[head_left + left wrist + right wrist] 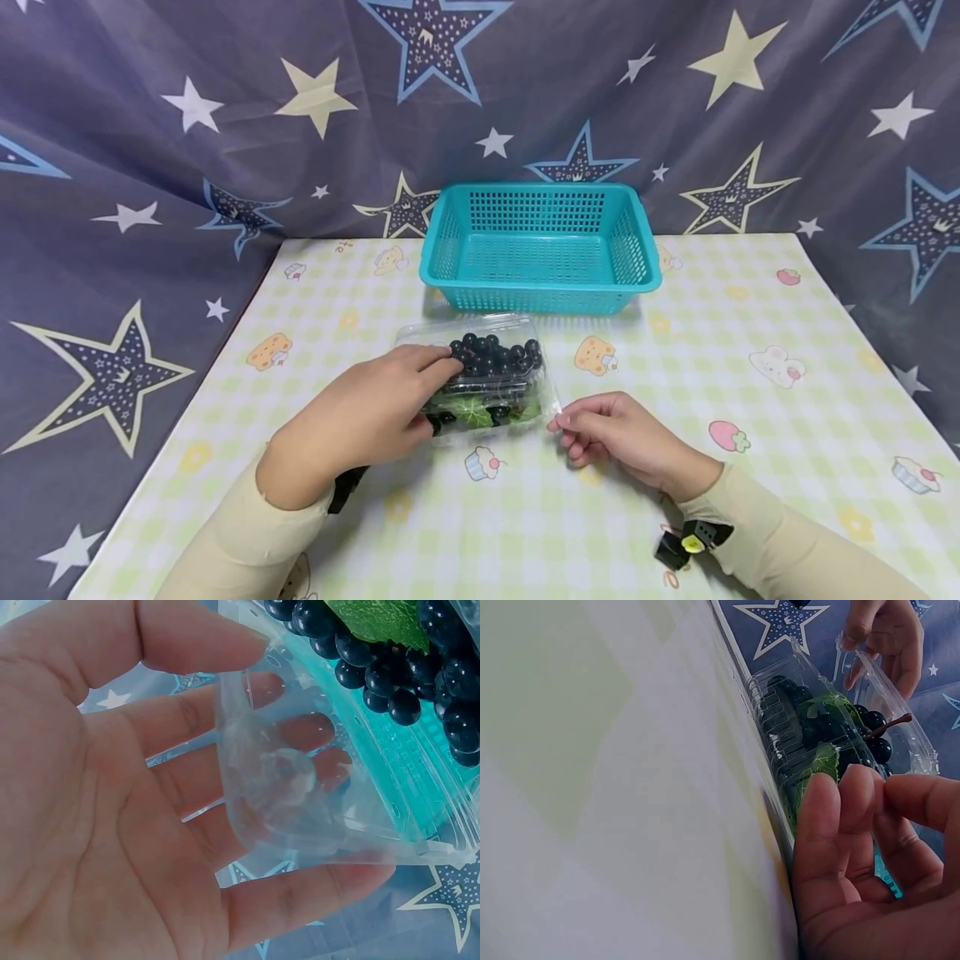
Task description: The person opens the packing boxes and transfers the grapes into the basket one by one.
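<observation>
— What can't you make out?
— The left hand (367, 408) covers the near left part of the clear box (480, 375), so the grapes (495, 358) under it are hidden. From the left wrist, the box runs off the top and right edges.
— And the other side?
— The right hand (615, 433) has its fingertips (855, 787) at the box's corner; whether they pinch the plastic I cannot tell. The tablecloth (615, 787) is a blur in the right wrist view.
</observation>
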A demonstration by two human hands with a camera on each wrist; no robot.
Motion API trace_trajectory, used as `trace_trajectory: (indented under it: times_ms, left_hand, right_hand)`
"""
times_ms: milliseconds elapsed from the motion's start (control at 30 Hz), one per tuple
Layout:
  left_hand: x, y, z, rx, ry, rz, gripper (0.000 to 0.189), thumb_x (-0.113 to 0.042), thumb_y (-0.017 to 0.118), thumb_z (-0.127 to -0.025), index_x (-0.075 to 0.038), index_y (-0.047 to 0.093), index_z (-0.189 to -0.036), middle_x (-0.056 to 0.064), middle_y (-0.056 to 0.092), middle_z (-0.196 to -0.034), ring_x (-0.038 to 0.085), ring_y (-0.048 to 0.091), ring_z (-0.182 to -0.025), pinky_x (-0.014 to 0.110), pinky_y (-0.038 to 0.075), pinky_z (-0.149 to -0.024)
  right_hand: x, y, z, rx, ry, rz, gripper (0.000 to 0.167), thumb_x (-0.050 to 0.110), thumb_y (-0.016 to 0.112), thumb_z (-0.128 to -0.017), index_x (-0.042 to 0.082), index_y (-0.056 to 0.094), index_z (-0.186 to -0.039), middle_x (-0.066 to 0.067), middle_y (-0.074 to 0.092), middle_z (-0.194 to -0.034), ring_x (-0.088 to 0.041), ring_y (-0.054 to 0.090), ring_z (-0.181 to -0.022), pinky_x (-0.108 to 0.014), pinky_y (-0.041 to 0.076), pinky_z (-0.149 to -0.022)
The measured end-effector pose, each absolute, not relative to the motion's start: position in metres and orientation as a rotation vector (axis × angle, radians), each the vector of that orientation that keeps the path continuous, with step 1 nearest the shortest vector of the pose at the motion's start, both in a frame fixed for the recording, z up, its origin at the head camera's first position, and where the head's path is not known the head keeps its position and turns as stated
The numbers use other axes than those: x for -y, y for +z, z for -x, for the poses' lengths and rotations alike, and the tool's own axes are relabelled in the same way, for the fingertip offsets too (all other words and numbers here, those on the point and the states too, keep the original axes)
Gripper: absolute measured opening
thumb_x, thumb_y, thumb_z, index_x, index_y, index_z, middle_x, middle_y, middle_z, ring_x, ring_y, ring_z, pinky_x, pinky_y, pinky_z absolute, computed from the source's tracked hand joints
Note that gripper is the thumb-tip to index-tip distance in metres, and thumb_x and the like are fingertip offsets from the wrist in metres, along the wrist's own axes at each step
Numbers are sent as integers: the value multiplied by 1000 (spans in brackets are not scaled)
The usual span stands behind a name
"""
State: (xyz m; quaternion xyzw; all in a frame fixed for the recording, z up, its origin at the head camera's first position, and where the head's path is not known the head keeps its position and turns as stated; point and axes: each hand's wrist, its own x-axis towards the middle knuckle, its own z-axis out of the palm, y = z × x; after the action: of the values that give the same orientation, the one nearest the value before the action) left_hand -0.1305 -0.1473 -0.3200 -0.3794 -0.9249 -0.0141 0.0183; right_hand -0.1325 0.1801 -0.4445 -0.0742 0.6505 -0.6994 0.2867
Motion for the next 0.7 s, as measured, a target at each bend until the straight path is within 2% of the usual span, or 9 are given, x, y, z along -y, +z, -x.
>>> trace_trajectory:
  times_ms: [300,500,700]
  left_hand:
    - [146,-323,133,2865,-68,1176,62,-7,74,-81,-9,60,-142,10,60,-142,28,59,-131,44,56,-97]
    - [143,-329,135,2935,-32,1145,72,-5,87,-78,-10,58,-144,14,55,-149,32,53,-138,45,56,-99]
    - [138,-333,138,3003,30,1089,83,-15,90,-78,-9,50,-151,19,45,-158,38,46,-144,48,55,-100]
  right_hand:
    - [-180,-445,131,-1726,-1859,203,35,14,62,-102,-15,66,-121,-12,74,-95,-10,69,-75,-32,64,-74]
    - [-180,-445,132,-1746,-1864,220,35,13,61,-102,-17,66,-119,-13,74,-95,-10,69,-75,-32,63,-73]
    - [-179,-444,133,-1758,-1855,200,33,12,61,-101,-16,67,-119,-14,74,-95,-11,68,-74,-33,63,-73]
